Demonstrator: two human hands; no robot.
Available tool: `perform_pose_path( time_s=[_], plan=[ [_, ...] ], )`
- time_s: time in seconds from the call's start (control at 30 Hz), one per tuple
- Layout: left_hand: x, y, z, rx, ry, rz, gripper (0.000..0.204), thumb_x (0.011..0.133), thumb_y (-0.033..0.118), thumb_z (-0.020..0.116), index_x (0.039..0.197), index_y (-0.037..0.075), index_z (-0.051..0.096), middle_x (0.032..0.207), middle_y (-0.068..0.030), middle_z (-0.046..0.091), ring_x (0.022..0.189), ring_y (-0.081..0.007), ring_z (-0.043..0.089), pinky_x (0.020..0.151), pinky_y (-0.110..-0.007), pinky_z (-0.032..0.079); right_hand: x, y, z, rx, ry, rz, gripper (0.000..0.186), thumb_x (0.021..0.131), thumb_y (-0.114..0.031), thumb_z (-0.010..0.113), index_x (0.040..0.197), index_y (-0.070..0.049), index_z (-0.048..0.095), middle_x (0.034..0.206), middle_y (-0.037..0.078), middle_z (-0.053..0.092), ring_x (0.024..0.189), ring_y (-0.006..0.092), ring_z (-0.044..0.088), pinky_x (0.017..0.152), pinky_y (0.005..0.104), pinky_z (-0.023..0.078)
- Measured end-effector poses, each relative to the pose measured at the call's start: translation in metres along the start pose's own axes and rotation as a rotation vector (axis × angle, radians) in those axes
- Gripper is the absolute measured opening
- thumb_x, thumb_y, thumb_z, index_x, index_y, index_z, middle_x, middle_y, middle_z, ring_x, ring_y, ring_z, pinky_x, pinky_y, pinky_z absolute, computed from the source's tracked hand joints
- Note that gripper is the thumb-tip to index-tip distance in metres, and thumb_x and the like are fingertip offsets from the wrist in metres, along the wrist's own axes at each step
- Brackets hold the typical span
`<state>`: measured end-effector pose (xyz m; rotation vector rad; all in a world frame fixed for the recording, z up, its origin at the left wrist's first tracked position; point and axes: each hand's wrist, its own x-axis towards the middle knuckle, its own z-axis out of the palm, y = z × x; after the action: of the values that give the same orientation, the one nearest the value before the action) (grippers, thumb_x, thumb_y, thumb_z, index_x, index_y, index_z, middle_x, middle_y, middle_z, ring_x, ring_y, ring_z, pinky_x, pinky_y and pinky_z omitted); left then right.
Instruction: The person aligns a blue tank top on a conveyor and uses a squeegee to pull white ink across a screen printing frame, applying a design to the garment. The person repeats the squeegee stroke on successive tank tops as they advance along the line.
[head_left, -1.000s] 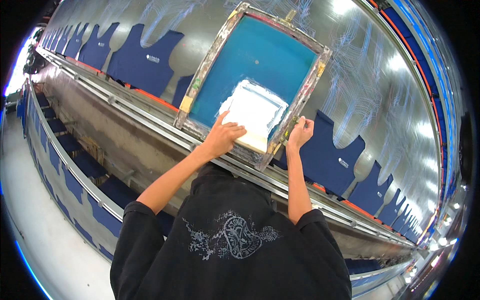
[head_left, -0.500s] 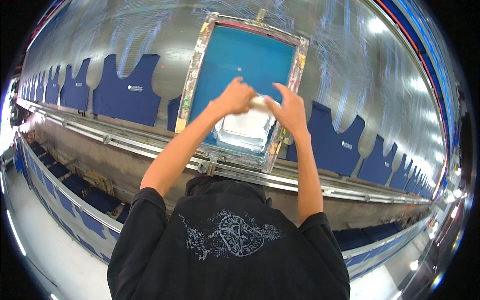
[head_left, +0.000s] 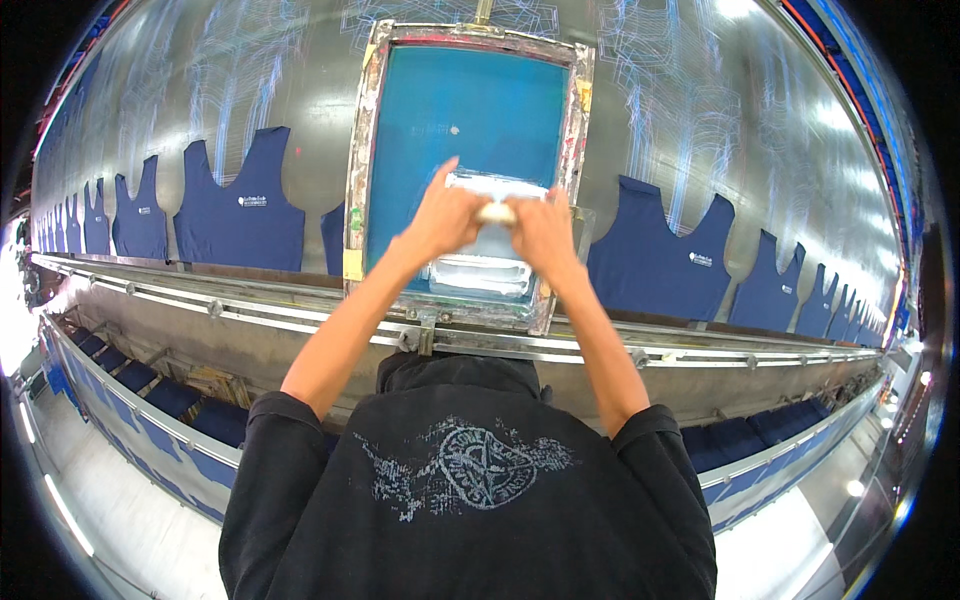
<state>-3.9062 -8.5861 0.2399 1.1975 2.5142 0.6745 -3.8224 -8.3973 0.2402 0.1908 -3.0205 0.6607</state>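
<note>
A screen-printing frame [head_left: 360,150] with a worn, stained rim and teal mesh [head_left: 470,95] lies in front of me. Both my hands are over its near half, closed around a pale-handled squeegee [head_left: 496,212]. My left hand [head_left: 448,214] grips its left part, index finger stretched forward; my right hand [head_left: 543,234] wraps the right part. Between them only the handle's middle shows; the fingers cover its ends, and its blade is hard to make out. White ink [head_left: 482,276] lies in a band on the mesh nearer me, with more white just beyond the hands.
Navy vest-shaped fabric pieces [head_left: 240,205] with small white prints lie along the long metal table [head_left: 330,130], left and right of the frame. A metal rail [head_left: 700,355] runs along its near edge. Lower racks hold more navy pieces [head_left: 170,395].
My right hand, whose fingers were spread beside the squeegee, has closed on it. Both hands have come closer together. In the picture, the frame sits farther left and straighter.
</note>
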Motion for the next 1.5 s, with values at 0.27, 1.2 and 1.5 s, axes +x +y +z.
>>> perform_pose_path(
  time_s=[0.27, 1.2, 1.5],
  plan=[
    [-0.027, 0.014, 0.015, -0.022, -0.136, -0.024, 0.03, 0.078, 0.01, 0.069, 0.106, 0.016, 0.076, 0.074, -0.0102, 0.071, 0.087, -0.0287, 0.071, 0.12, -0.05, 0.03, -0.035, -0.011, 0.015, 0.067, -0.043, 0.045, 0.02, 0.078, -0.002, 0.066, 0.093, -0.013, 0.073, 0.077, 0.01, 0.071, 0.077, 0.0278, 0.068, 0.091, 0.047, 0.038],
    [0.026, 0.005, -0.015, 0.082, -0.064, -0.126, 0.027, 0.081, 0.016, 0.073, 0.107, 0.016, 0.077, 0.094, -0.0117, 0.076, 0.097, -0.0298, 0.071, 0.121, -0.053, 0.025, -0.062, 0.083, 0.01, 0.733, 0.351, 0.9, 0.04, 0.101, -0.043, 0.064, 0.112, -0.004, 0.063, 0.085, 0.004, 0.065, 0.075, 0.0178, 0.063, 0.071, 0.0334, 0.051],
    [-0.145, 0.059, 0.016, -0.054, 0.234, -0.009, 0.056, 0.071, -0.004, 0.067, 0.125, 0.011, 0.068, 0.124, -0.0054, 0.072, 0.113, -0.0242, 0.069, 0.122, -0.058, 0.024, -0.024, 0.01, -0.036, 0.864, 0.645, 0.927, 0.022, 0.099, -0.017, 0.066, 0.085, -0.006, 0.052, 0.068, -0.004, 0.045, 0.058, 0.0051, 0.04, 0.053, 0.0276, 0.031]
  ],
)
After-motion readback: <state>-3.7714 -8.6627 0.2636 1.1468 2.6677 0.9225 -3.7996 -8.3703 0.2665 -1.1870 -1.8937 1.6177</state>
